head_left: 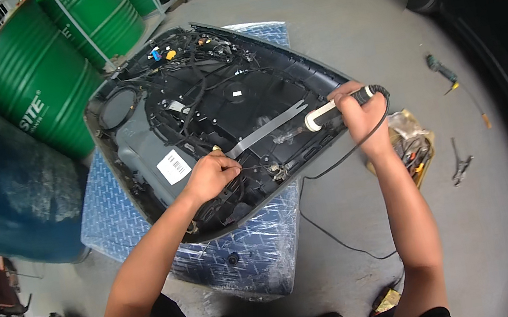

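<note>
A car door panel [239,110], inner side up, lies in front of me with dark wiring running over it. My right hand [361,115] is wrapped round a soldering iron [322,116] with a pale and black handle; its metal shaft points left over the panel. At the panel's near part, the fingers of my left hand [213,175] are pinched on what looks like a thin wire [254,168]. Just beyond that hand, a flat grey forked strip [269,129] lies across the panel, passing close to the iron's shaft.
Under the panel is a plastic-wrapped blue patterned support [245,267]. Green drums [39,80] and a dark blue barrel [12,179] stand at the left. A black cord [335,239] trails to the floor near a tool container [417,151]. A dark car [473,21] borders the right.
</note>
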Tool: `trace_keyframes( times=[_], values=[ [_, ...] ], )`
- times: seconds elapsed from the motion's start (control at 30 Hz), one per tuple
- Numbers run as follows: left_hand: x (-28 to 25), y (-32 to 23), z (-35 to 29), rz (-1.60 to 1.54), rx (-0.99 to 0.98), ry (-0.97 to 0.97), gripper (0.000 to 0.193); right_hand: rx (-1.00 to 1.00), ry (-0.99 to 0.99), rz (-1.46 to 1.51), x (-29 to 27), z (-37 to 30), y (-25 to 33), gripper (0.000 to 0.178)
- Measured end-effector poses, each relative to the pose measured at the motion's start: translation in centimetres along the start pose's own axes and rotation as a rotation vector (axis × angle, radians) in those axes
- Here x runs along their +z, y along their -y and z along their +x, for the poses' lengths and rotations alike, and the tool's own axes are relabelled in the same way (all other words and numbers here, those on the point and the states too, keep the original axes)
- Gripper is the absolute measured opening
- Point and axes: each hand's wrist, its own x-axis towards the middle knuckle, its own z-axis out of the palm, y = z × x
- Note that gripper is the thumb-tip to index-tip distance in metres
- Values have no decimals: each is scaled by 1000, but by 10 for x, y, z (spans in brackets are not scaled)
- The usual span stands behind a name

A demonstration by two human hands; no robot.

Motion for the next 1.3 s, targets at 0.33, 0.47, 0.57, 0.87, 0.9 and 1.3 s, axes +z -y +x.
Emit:
trace_keyframes(
  times=[0.33, 0.47, 0.57, 0.87, 0.9, 1.3],
  values=[
    [-5, -15, 9, -15, -112, 138, 16, 172, 66, 260, -47, -8, -55, 25],
    [-10, -15, 14, 102, -59, 180, 18, 116, 111, 221, -38, -17, -62, 25],
    [-14, -17, 13, 150, -25, 209, 17, 174, 126, 185, -33, -28, -55, 25],
    [-5, -2, 4, 175, 147, 103, 15, 195, 150, 121, -13, -23, -38, 24],
    [-5, -3, 6, 180, 144, 106, 15, 193, 137, 149, -13, -23, -38, 23],
    [-7, 3, -3, 201, 149, 72, 14, 189, 176, 63, 2, -23, -32, 29]
  ],
)
